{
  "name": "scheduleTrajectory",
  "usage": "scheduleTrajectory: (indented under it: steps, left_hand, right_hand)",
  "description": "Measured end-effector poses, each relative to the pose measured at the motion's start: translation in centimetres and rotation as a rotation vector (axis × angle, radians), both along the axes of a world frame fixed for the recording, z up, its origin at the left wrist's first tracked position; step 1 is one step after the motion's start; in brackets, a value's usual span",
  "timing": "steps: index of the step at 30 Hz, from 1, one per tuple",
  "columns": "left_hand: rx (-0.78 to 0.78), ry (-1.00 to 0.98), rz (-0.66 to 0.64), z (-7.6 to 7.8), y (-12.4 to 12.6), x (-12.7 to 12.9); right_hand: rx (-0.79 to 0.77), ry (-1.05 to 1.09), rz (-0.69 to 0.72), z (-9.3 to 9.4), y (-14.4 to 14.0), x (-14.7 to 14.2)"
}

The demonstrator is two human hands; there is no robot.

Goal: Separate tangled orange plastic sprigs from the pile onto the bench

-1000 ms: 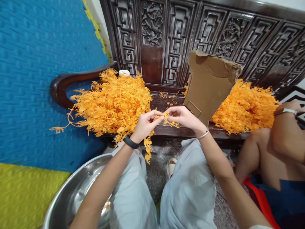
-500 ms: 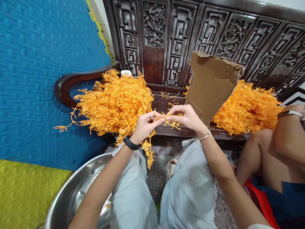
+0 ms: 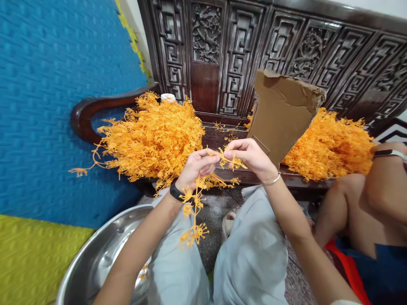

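My left hand, with a black band at the wrist, pinches an orange plastic flower sprig. Part of the sprig dangles below that hand, over my wrist and lap. Just to the right, my right hand is closed at the fingertips on the sprig's upper end, where small spiky pieces stick out. Behind the left hand lies a large heap of the same orange sprigs on a dark wooden bench. Which exact stem each fingertip grips is partly hidden.
A torn cardboard piece stands upright on the bench, with a second orange heap beyond it. A metal basin is at my lower left. Another person's arm and knee are at the right. Blue foam matting lines the left.
A length of sprig now hangs lower and farther forward from my left hand. My left fingers have curled more around it, and my right fingertips have shifted slightly right.
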State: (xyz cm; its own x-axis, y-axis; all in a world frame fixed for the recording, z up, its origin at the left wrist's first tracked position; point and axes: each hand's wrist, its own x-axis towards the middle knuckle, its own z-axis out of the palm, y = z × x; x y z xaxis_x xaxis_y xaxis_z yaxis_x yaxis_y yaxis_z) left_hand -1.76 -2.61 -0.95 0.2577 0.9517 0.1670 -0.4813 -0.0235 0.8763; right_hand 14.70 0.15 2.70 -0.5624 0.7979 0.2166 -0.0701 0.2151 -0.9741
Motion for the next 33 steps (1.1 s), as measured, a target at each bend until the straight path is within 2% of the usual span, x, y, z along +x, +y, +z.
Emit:
scheduleTrajectory:
  steps: [10,16,23,27,30,33]
  left_hand:
    - [0.02,-0.073,-0.154,-0.1,-0.2,-0.3]
    - [-0.018,-0.069,-0.158,-0.2,-0.5,-0.2]
    - [0.005,-0.077,-0.208,-0.6,-0.9,-0.6]
    - [0.042,-0.052,-0.263,-1.0,-0.9,-0.8]
    - [0.042,-0.063,-0.194,-0.8,-0.7,-0.9]
    - [0.059,-0.121,-0.135,-0.4,-0.2,-0.9]
  right_hand:
    - [-0.176,0.164,0.222,-0.7,-0.2,-1.1]
    - [-0.184,0.196,0.296,-1.3,-0.4,-1.4]
    - [-0.167,0.271,0.381,-1.9,-1.0,-1.8]
    - [-0.085,0.389,0.287,-1.2,-0.8,-1.5]
    - [0.002,0.411,0.134,-0.6,-0.1,-0.8]
    - [0.074,0.342,-0.033,-0.4,0.9,0.2]
